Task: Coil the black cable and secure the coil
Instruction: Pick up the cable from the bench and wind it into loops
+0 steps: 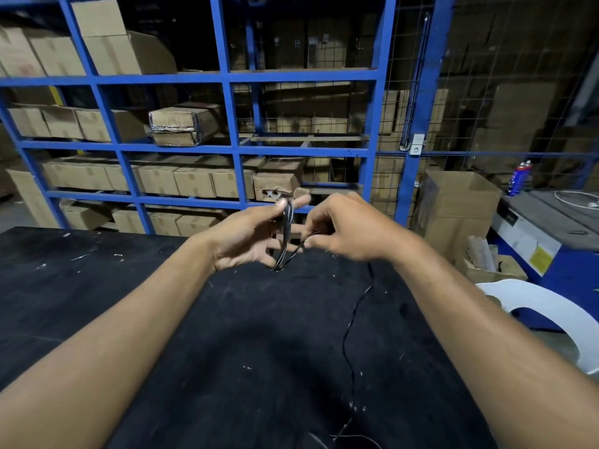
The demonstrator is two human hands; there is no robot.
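From the head view, your two hands are raised together above the far edge of the table (97,286), and the cable (351,322) is between them. Your left hand (246,236) is spread, the fingers mostly straight, and a few turns of cable are already wound around them — the small coil (287,234) hangs from the upper fingers down to just below the palm. This hand works as a form for the loops; it carries them more than it squeezes them. Your right hand (343,226) is just beside the coil, with its fingertips pinched on the strand where it leaves the coil.

From that pinch the free part of the cable drops to the table and runs toward you, along the near right side of the table, to a loose end at the near edge. So much of the length is still not wound.

I judge that you are in the middle of the coiling step, and securing is not yet started. The next move calls for carrying the pinched strand once more around the left fingers, while the cable slides through the right fingertips with light tension — too much slack and the loops may slip off the straight fingers.
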